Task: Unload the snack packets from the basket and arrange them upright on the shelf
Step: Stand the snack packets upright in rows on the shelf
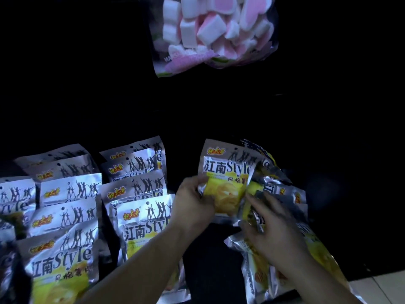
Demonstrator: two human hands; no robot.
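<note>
L hand [195, 202] grips snack pkt [228, 172], R hand [271, 233] grips pkts [282, 191], marshmallow bag [212, 29]

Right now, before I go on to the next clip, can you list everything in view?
Rowed snack packets: at least ten, silver with yellow, upright in columns on the left of the shelf.
Held packet: one, silver and yellow, upright at centre, right of the rows.
Loose packets: several in a jumbled pile, count unclear, silver and yellow, on the right.
Marshmallow bag: one, clear with pink and white pieces, above at the top.
Shelf: one, dark, under the packets.
Floor: pale strip, bottom right corner.
Left hand: one, pinches the held packet's left edge.
Right hand: one, on the loose packets; blurred, grip unclear.
</note>
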